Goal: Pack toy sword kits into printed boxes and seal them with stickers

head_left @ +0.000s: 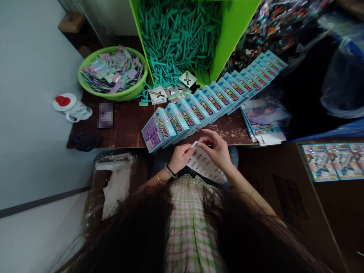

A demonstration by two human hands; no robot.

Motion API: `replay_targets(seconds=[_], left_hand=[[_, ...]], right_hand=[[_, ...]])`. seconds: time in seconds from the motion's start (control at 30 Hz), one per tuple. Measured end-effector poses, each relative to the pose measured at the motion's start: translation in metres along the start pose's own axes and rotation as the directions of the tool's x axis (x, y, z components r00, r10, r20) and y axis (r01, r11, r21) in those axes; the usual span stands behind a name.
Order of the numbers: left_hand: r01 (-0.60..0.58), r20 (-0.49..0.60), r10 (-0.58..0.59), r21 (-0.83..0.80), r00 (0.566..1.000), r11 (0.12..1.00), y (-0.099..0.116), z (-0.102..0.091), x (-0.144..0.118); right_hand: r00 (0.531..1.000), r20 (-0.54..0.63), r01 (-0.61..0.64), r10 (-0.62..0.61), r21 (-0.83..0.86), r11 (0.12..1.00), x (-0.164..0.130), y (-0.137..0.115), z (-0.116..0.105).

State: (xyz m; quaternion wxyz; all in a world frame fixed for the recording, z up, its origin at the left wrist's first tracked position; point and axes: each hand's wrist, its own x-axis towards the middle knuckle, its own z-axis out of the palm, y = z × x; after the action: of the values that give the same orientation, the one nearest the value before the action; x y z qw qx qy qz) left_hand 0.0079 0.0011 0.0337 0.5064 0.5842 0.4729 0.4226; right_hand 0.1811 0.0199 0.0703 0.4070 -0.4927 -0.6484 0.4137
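Observation:
Over my lap, just in front of the table edge, a white sheet of small printed stickers (206, 165) hangs between my hands. My left hand (181, 157) pinches its upper left corner between thumb and fingers. At the same corner, the thumb and index finger of my right hand (217, 149) are pressed together, the other fingers loosely bent. Whether a single sticker is between those fingertips is too small to tell. Right beyond my hands, a long slanting row of light blue printed boxes (186, 115) overlaps across the table, nearest box at the left.
A bright green bin (236, 34) holds many teal plastic pieces. Left of it stands a green basin (127, 93) of small packets. A lidded mug (76, 113) sits at the left edge. Flat printed cards (263, 132) lie under clear plastic at the right. Sword-picture cards (157, 94) lie before the bin.

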Motion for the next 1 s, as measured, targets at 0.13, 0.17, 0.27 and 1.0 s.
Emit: replay_targets(seconds=[0.13, 0.17, 0.27, 1.0], left_hand=[[0.029, -0.015, -0.029, -0.005, 0.999, 1.0, -0.001, -0.001, -0.002], [0.035, -0.021, -0.035, -0.009, 0.999, 0.999, -0.002, -0.002, -0.003], [0.079, -0.035, -0.081, -0.043, 0.996, 0.996, -0.005, -0.007, -0.004], [0.036, 0.097, -0.023, -0.129, 0.995, 0.991, -0.018, -0.026, -0.025]], right_hand=[[0.998, 0.012, 0.061, -0.06, -0.068, 0.996, -0.002, -0.009, -0.001], [0.997, 0.014, 0.076, -0.075, -0.097, 0.992, -0.002, -0.013, -0.002], [0.995, -0.002, 0.098, -0.1, -0.147, 0.984, 0.011, -0.026, -0.003], [0.961, -0.197, 0.086, -0.194, -0.455, 0.886, 0.118, -0.017, -0.018]])
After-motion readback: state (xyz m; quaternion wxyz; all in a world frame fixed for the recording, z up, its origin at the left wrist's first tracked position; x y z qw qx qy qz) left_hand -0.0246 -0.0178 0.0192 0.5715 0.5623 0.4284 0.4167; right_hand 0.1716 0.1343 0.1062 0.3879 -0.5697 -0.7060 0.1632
